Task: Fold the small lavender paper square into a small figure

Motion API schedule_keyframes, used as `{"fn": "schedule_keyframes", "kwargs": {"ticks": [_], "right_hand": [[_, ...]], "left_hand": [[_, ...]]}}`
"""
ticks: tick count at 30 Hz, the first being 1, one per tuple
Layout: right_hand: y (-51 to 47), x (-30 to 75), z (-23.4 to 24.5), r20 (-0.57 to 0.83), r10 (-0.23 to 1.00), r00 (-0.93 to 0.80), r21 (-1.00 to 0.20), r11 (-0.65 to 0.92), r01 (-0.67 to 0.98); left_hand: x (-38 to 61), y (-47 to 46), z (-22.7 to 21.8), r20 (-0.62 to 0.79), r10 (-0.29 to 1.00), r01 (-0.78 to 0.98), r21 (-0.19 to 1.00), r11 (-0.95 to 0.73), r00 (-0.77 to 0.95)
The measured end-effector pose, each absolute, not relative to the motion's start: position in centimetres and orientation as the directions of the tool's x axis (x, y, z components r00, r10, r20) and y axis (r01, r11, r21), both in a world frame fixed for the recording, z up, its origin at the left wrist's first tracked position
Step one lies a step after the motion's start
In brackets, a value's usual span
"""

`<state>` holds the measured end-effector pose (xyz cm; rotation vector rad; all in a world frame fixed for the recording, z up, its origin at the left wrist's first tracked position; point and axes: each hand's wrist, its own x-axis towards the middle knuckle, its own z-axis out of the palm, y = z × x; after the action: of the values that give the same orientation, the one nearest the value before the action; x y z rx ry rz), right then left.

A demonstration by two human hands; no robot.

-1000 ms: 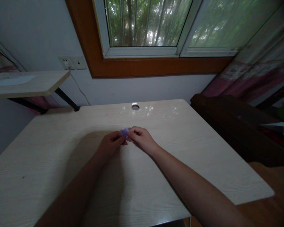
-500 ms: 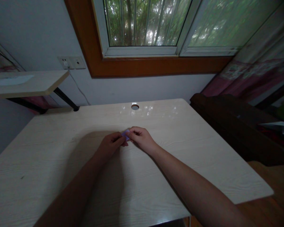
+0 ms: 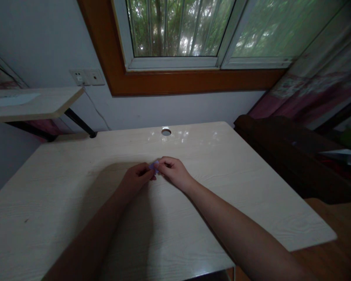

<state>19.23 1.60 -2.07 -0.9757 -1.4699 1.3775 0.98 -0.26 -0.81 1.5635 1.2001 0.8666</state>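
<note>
A small piece of purple paper [image 3: 152,165], seemingly folded, is pinched between both hands over the middle of the desk. My left hand [image 3: 135,177] grips its left side, thumb and fingers closed. From the other side my right hand [image 3: 173,170] holds the right part, its thumb pressed on top. The two hands are almost touching, and the fingers hide most of the paper, so its full shape cannot be made out.
The pale wood-grain desk [image 3: 199,218] has a round cable hole [image 3: 166,132] near its back edge. A raised shelf [image 3: 35,103] on black legs stands at the back left. Dark wooden furniture [image 3: 280,152] lies beyond the right edge. Behind the desk is a window [image 3: 175,31].
The view has shifted very slightly. Both hands keep hold of the purple paper in nearly the same place, with only a tiny movement of the fingers.
</note>
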Motion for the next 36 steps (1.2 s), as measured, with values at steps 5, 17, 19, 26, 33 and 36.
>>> {"fn": "schedule_keyframes", "kwargs": {"ticks": [5, 17, 19, 26, 33, 36], "right_hand": [[1.49, 19.25, -1.77, 0.081, 0.953, -0.292, -0.997, 0.080, -0.016], [2.04, 19.57, -1.62, 0.179, 0.965, -0.191, -0.984, 0.172, -0.053], [2.01, 19.59, -1.48, 0.223, 0.956, -0.190, -0.975, 0.223, -0.022], [2.03, 19.55, -1.29, 0.222, 0.955, -0.199, -0.974, 0.225, -0.007], [2.08, 19.53, -1.82, 0.167, 0.967, -0.193, -0.986, 0.168, -0.009], [2.03, 19.57, -1.88, 0.156, 0.959, -0.238, -0.987, 0.162, 0.003]], "left_hand": [[0.95, -0.17, -0.91, -0.009, 0.956, 0.278, 0.958, -0.076, 0.293], [1.32, -0.26, -0.45, 0.021, 0.977, 0.172, 0.983, -0.058, 0.212], [1.30, -0.22, -0.63, 0.035, 0.973, 0.209, 0.974, -0.084, 0.227], [1.16, -0.20, -1.19, 0.044, 0.980, 0.193, 0.978, -0.082, 0.192], [1.32, -0.19, -0.71, 0.038, 0.991, 0.145, 0.988, -0.057, 0.129], [1.28, -0.18, -0.58, 0.062, 0.994, 0.153, 0.985, -0.076, 0.089]]}}
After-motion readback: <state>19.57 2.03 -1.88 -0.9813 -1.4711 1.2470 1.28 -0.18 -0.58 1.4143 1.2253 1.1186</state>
